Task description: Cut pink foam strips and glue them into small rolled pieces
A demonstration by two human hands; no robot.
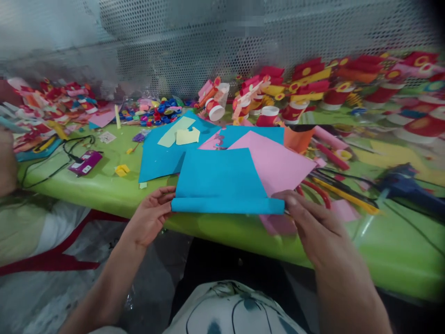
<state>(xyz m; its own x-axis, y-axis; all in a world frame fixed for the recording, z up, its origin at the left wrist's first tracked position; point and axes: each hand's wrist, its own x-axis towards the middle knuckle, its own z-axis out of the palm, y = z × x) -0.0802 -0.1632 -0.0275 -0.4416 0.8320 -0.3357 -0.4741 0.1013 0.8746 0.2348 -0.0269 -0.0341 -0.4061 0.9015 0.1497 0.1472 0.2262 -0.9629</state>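
A blue paper sheet (217, 172) lies between my hands, its near edge rolled into a tube along the table's front edge. My left hand (153, 213) pinches the left end of this roll. At the opposite end, my right hand (313, 222) grips the roll between thumb and fingers. Beneath and beside the sheet is a pink paper sheet (281, 162). Farther back spreads a larger blue sheet (156, 153), with pale yellow-green paper scraps (187, 135) on top of it.
On the green table (104, 185) sit a purple power box (85, 162) with black cords and a yellow piece (122, 170). A dark blue glue gun (403, 188) and scissors (347, 190) lie at right. Several red cup crafts (295, 111) line the back. Another person's arm (7, 162) is at left.
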